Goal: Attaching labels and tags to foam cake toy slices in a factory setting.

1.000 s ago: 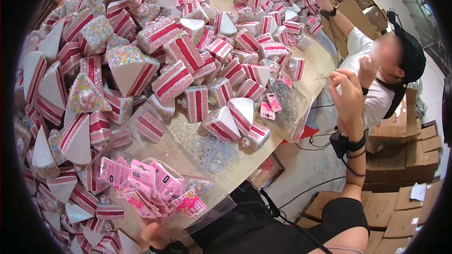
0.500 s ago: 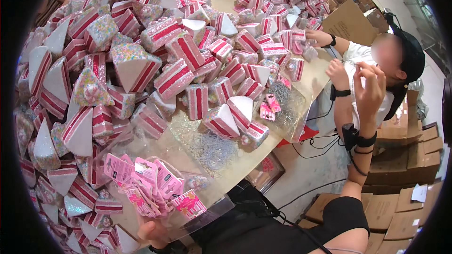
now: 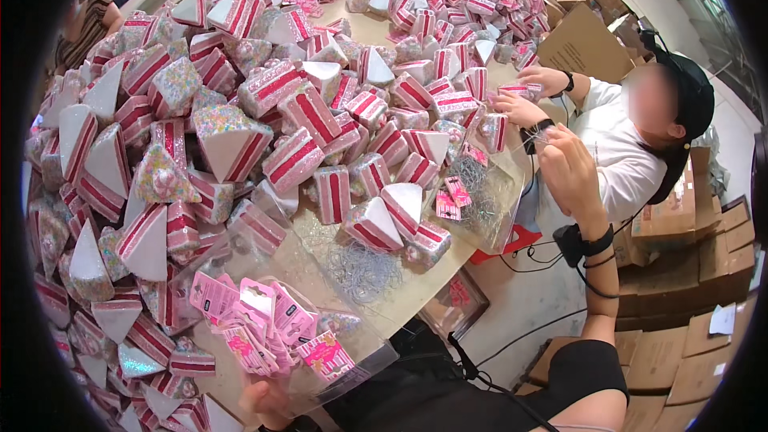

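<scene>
My right hand (image 3: 570, 170) is raised beyond the table's right edge, its fingers pinched on a thin silver string (image 3: 541, 141). It hovers beside a clear tray (image 3: 502, 220) holding more silver strings and pink tags. My left hand (image 3: 266, 400) is low at the near edge, gripping a clear plastic tray (image 3: 364, 356) filled with pink card tags (image 3: 268, 324). A loose heap of silver strings (image 3: 358, 270) lies on the table between the two trays. Pink-and-white striped cake-slice toys (image 3: 292, 156) cover most of the table.
A co-worker in a white shirt and black cap (image 3: 632, 152) sits at the right, both hands (image 3: 524, 100) on cake slices at the table edge. Cardboard boxes (image 3: 680, 328) are stacked on the floor at right. Black cables (image 3: 552, 260) trail under the table. Another person's striped sleeve (image 3: 88, 20) shows far left.
My right hand has moved left and down toward the clear tray at the table edge. The co-worker's hands have come down onto the cake slices. My left hand stays on its tray.
</scene>
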Motion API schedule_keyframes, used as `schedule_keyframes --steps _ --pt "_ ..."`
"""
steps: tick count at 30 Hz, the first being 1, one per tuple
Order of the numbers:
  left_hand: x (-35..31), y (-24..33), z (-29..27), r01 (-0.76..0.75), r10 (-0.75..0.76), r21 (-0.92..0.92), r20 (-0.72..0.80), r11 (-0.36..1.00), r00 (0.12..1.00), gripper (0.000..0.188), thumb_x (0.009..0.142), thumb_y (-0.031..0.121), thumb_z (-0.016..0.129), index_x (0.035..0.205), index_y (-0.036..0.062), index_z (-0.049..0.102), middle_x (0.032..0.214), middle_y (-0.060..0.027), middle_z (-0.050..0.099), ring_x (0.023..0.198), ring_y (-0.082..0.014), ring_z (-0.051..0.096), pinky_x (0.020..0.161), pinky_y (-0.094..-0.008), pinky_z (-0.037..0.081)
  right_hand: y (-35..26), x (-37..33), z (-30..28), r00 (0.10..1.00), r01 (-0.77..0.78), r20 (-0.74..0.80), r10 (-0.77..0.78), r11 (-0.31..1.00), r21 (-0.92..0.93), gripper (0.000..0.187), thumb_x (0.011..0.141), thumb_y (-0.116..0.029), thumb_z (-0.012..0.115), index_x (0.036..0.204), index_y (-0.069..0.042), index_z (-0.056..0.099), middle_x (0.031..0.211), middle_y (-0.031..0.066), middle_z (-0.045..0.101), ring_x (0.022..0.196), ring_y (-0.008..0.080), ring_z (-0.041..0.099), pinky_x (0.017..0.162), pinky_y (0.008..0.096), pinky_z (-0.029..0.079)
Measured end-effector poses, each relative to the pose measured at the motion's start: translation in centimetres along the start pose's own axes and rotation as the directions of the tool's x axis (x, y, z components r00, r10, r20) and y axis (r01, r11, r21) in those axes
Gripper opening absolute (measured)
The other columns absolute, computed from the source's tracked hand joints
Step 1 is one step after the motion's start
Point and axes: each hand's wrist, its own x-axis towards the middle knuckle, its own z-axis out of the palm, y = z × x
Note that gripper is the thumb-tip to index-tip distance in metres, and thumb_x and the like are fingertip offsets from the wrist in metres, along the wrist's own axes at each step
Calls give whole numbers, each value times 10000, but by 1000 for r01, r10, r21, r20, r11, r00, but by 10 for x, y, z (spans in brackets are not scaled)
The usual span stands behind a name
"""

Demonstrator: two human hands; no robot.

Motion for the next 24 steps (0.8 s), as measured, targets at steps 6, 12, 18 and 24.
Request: schedule_keyframes --steps 6,12,18,24 --pt "-7 0 5 25 -36 -82 -140 996 989 977 664 100 553 1565 7 187 1561 -210 328 1430 -390 351 1163 -512 321 -5 4 12 979 168 110 -172 985 51 251 793 74 684 999 -16 573 954 143 614 867 366 644 799 429 550" --pt "-7 -3 -8 61 -68 -137 -42 989 997 951 672 101 540 1563 17 218 1565 -194 336 1448 -371 333 1194 -514 275 -12 4 7 970 -203 -76 232 939 277 256 785 115 670 985 -17 582 916 126 625 856 239 667 771 308 534" --pt "-12 2 22 -2 -19 -93 -224 996 974 970 644 142 549 1558 23 247 1559 -191 349 1442 -349 346 1202 -490 267 -65 25 -11 959 -109 -184 215 879 464 268 744 165 666 942 4 581 915 134 649 820 238 675 759 322 548" --pt "-18 13 32 -42 82 117 -355 992 931 961 628 255 583 1505 -36 317 1471 -200 460 1338 -362 461 1146 -443 352 -138 42 -10 946 77 -268 180 682 728 293 725 200 645 949 21 580 939 165 652 857 285 696 801 372 588"
